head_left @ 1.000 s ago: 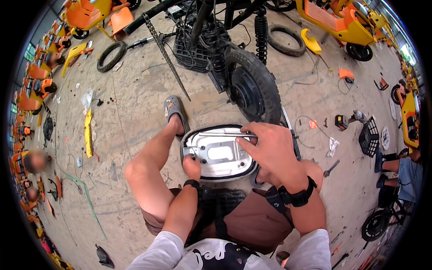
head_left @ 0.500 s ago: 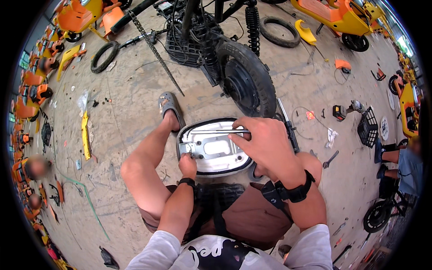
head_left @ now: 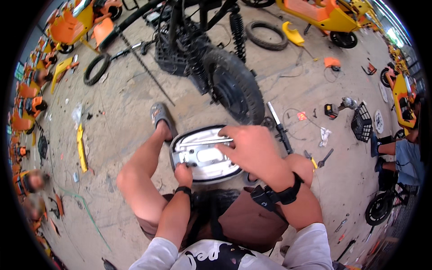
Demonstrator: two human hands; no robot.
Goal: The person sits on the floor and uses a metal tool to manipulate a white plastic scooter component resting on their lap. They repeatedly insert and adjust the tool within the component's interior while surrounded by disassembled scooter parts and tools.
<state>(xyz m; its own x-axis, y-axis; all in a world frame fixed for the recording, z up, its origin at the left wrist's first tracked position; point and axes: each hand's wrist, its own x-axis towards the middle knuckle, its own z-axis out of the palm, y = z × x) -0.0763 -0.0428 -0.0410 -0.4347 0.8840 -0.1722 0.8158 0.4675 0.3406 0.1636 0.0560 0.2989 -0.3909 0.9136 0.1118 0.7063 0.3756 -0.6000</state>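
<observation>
An oval panel like the underside of a scooter seat (head_left: pixel 210 170), white with a black rim, lies between my legs. Its left end carries a metal bracket (head_left: pixel 183 157). My left hand (head_left: pixel 183 174) is closed beside that bracket, fingertips low against it; what they pinch is hidden. Over the panel's right part, my right hand (head_left: pixel 249 146) grips a slim metal rod (head_left: pixel 202 143) between thumb and fingers. The rod reaches left across the panel's upper side, slightly tilted.
Ahead stands a stripped scooter frame with a black wheel (head_left: pixel 236 85). To the right lie a strut (head_left: pixel 280 128), a wrench (head_left: pixel 326 158), a cordless power tool (head_left: pixel 331 110) and a black basket (head_left: pixel 362 121). A person in shorts (head_left: pixel 408 164) is at far right.
The view has shifted a little, and the rod now slants, its left end lower over the panel. My left hand stays at the bracket; my right still grips the rod.
</observation>
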